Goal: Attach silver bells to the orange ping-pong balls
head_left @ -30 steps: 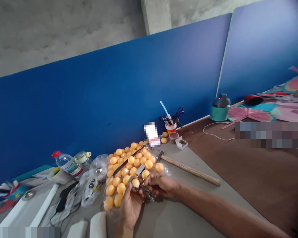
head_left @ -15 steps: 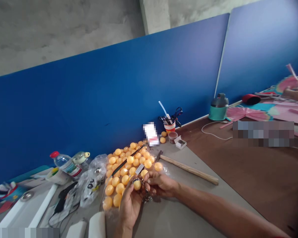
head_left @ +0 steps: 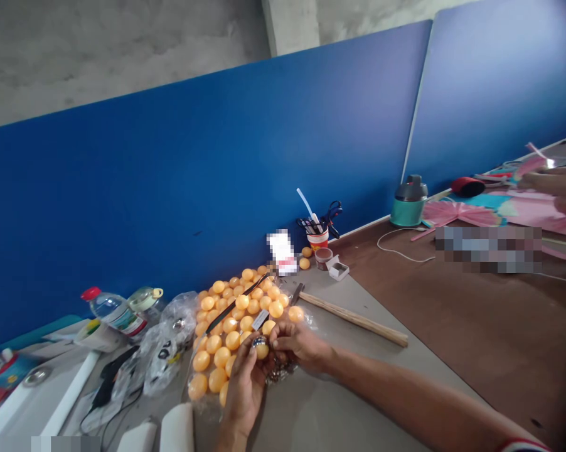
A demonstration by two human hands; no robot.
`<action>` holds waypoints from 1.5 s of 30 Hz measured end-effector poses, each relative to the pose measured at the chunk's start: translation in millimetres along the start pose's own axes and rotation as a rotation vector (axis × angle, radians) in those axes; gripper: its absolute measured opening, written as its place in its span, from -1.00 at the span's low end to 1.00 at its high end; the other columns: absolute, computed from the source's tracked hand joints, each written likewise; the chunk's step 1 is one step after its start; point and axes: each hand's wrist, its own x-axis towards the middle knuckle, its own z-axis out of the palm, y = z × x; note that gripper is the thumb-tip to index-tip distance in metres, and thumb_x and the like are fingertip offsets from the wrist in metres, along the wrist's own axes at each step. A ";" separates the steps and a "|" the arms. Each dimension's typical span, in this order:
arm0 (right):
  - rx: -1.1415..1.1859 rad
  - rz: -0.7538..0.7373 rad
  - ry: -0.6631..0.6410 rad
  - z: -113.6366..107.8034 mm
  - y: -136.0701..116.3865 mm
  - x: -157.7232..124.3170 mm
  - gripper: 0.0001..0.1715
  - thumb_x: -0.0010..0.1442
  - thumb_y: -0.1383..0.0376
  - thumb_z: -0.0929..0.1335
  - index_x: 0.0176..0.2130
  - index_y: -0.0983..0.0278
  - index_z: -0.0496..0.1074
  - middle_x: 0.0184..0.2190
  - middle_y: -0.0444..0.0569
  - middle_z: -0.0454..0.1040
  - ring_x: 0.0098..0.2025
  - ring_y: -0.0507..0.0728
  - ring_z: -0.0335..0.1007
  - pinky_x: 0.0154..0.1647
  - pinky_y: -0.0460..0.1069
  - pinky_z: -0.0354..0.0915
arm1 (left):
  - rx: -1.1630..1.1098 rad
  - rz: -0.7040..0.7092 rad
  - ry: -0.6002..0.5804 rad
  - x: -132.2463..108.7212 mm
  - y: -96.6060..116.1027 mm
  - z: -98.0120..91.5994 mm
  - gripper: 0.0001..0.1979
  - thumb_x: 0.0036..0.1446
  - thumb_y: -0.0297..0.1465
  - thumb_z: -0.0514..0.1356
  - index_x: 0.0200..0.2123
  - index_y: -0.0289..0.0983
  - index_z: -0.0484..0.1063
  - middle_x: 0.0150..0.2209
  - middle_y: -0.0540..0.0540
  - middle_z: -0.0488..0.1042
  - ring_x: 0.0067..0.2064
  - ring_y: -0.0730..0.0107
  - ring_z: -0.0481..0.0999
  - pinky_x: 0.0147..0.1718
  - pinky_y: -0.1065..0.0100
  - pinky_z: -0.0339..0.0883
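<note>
Over the bench [head_left: 339,405], the left hand [head_left: 245,386] curls round a shiny-topped ping-pong ball [head_left: 261,352], likely to keep it still, while the right hand [head_left: 304,346] sits mostly curled beside it, pinching what, I can't tell.

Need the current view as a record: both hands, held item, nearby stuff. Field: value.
left-hand grip: on a ball, orange with silvery top
right-hand grip: fingertips beside that ball; contact unclear
beyond hands: many orange balls, clear plastic around them
hammer: lying on table, head near orange balls
far right: co-worker's hand near pink pieces
</note>
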 end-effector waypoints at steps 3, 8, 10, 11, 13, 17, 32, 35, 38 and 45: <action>-0.077 0.000 0.009 0.7 0.4 -1.7 -0.63 -0.11 0.15 0.60 -0.41 0.26 0.45 -0.69 -0.25 0.39 -0.65 -0.05 0.15 -0.60 -0.14 0.03 | 0.007 0.002 -0.021 2.3 -1.6 -1.2 -0.58 -0.17 -0.15 0.59 -0.22 -0.17 0.70 -0.18 -0.11 0.71 -0.23 0.21 0.63 -0.26 0.22 0.56; -0.175 0.026 0.021 -0.4 -0.1 -1.6 -0.75 -0.05 0.25 0.53 -0.38 0.25 0.44 -0.69 -0.25 0.38 -0.65 -0.04 0.14 -0.60 -0.14 0.02 | 0.020 0.011 0.025 2.7 -4.5 -3.1 -0.56 -0.22 -0.14 0.61 -0.23 -0.15 0.70 -0.17 -0.12 0.73 -0.20 0.14 0.66 -0.21 0.15 0.59; -0.199 0.044 0.022 -0.8 0.0 -0.9 -0.77 -0.04 0.27 0.51 -0.38 0.24 0.43 -0.70 -0.26 0.38 -0.66 -0.03 0.14 -0.60 -0.14 0.02 | 0.030 0.015 0.041 1.8 -4.8 -3.2 -0.54 -0.22 -0.13 0.60 -0.21 -0.15 0.69 -0.17 -0.12 0.73 -0.17 0.12 0.68 -0.16 0.12 0.60; -0.207 0.051 0.023 -0.8 0.3 -0.7 -0.78 -0.03 0.27 0.51 -0.37 0.24 0.42 -0.70 -0.27 0.37 -0.66 -0.03 0.14 -0.60 -0.14 0.03 | 0.034 0.015 0.038 1.4 -4.7 -3.2 -0.54 -0.21 -0.13 0.60 -0.21 -0.15 0.69 -0.17 -0.12 0.73 -0.16 0.11 0.68 -0.13 0.09 0.61; -0.216 0.055 0.022 -0.6 1.0 -0.5 -0.79 0.00 0.27 0.49 -0.37 0.23 0.41 -0.70 -0.27 0.37 -0.66 -0.03 0.14 -0.60 -0.14 0.05 | 0.038 0.011 0.018 0.7 -4.3 -3.2 -0.56 -0.18 -0.12 0.59 -0.21 -0.14 0.69 -0.18 -0.11 0.74 -0.16 0.08 0.70 -0.08 0.04 0.61; -0.207 0.051 0.010 -0.1 2.5 -0.6 -0.78 0.06 0.21 0.48 -0.35 0.22 0.38 -0.69 -0.29 0.36 -0.67 -0.03 0.13 -0.60 -0.14 0.07 | 0.051 0.015 -0.001 0.5 -3.5 -3.6 -0.59 -0.13 -0.13 0.57 -0.20 -0.15 0.68 -0.17 -0.11 0.74 -0.19 0.09 0.71 -0.06 0.01 0.61; -0.192 0.084 -0.041 -3.0 0.6 -0.1 -0.63 0.05 0.05 0.53 -0.41 0.21 0.39 -0.71 -0.29 0.37 -0.71 -0.06 0.12 -0.67 -0.15 -0.01 | 0.107 0.031 0.036 -1.0 -4.1 -4.4 -0.55 -0.14 -0.08 0.56 -0.19 -0.15 0.66 -0.13 -0.12 0.71 -0.13 0.07 0.68 -0.07 0.00 0.62; -0.176 0.093 -0.046 -2.3 -0.7 -0.1 -0.60 0.00 0.03 0.55 -0.41 0.22 0.40 -0.71 -0.29 0.38 -0.72 -0.06 0.11 -0.68 -0.14 -0.01 | 0.124 0.024 0.032 0.3 -5.8 -7.0 -0.52 -0.13 -0.05 0.55 -0.17 -0.15 0.66 -0.11 -0.13 0.71 -0.10 0.03 0.69 -0.03 -0.03 0.60; -0.169 0.096 -0.052 -1.5 -2.3 -0.4 -0.53 -0.07 -0.02 0.57 -0.42 0.21 0.40 -0.72 -0.30 0.38 -0.73 -0.06 0.11 -0.70 -0.13 0.02 | 0.136 0.024 0.036 1.5 -8.0 -11.0 -0.53 -0.09 -0.06 0.54 -0.13 -0.14 0.64 -0.08 -0.14 0.71 -0.03 -0.02 0.68 -0.02 -0.03 0.60; -0.186 0.110 -0.069 -2.0 -5.3 -1.3 -0.53 -0.05 -0.01 0.58 -0.42 0.23 0.41 -0.70 -0.31 0.43 -0.70 -0.06 0.17 -0.67 -0.15 0.06 | 0.171 0.019 0.035 4.9 -13.1 -21.3 -0.49 -0.04 -0.06 0.51 -0.04 -0.12 0.62 0.00 -0.18 0.69 0.05 -0.04 0.66 -0.01 0.01 0.60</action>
